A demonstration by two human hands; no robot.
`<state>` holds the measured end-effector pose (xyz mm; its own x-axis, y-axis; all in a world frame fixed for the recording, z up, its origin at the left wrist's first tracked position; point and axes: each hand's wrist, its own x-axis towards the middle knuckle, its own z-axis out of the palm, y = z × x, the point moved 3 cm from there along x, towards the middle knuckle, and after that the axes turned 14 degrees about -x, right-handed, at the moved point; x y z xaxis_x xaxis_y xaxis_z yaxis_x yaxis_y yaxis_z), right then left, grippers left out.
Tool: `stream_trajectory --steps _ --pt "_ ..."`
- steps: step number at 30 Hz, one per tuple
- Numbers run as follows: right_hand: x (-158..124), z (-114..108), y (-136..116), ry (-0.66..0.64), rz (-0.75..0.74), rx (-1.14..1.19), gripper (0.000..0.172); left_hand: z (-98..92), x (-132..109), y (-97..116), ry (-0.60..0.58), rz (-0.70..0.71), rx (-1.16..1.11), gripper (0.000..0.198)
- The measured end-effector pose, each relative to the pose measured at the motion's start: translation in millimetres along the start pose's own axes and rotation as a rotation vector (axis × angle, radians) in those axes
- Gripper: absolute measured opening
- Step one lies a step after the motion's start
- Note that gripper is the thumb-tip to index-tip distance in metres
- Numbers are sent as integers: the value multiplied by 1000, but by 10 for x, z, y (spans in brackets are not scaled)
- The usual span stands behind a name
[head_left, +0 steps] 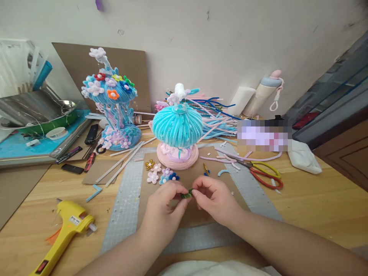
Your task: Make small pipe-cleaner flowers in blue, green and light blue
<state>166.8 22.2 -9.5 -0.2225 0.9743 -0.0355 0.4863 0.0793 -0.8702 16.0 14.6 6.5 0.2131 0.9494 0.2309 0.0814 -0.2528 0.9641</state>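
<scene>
from here the green bit (186, 195) lies kinda crosswise, left hand (164, 202) and right hand (215, 200) each pinching an end thumb-to-finger, neither one really nearer

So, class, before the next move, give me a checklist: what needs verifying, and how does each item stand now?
1. Green piece pinched by both left hand and right hand: ok.
2. Loose flowers grouped on the cardboard: ok.
3. Scissors apart from the hands: ok, lying to the right.
4. Glue gun apart from the hands: ok, lying to the left.
5. Glue gun hot: cannot tell.
6. Cardboard free of scraps: not ok, a curved pale blue offcut lies there.
</scene>
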Motion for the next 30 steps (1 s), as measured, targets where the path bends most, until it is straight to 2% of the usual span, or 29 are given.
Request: stream_trajectory --steps 3,7,11,15,19,21,25,27,30 --pt "15 51 34 -102 121 164 10 -4 -14 9 -3 28 -22 16" --pt "6 72 4 -197 102 153 4 -2 1 -3 -82 71 51 21" --pt "-16 84 -15 -312 93 193 14 -10 7 5 -109 141 147 16" --pt "-10 92 -13 -313 49 303 22 -19 -15 41 -84 169 148 14" --pt "9 135 21 -367 113 506 24 -15 -20 63 -50 140 79 13" --pt "19 121 37 -327 99 481 23 -12 -7 43 -33 57 -34 14" --pt "18 43 40 -166 3 290 20 -2 31 -43 36 -193 -424 18" --pt "9 25 31 -137 -20 238 18 8 51 -65 38 -251 -529 11" --pt "5 21 20 -116 -10 266 16 8 71 -65 32 -259 -569 9"
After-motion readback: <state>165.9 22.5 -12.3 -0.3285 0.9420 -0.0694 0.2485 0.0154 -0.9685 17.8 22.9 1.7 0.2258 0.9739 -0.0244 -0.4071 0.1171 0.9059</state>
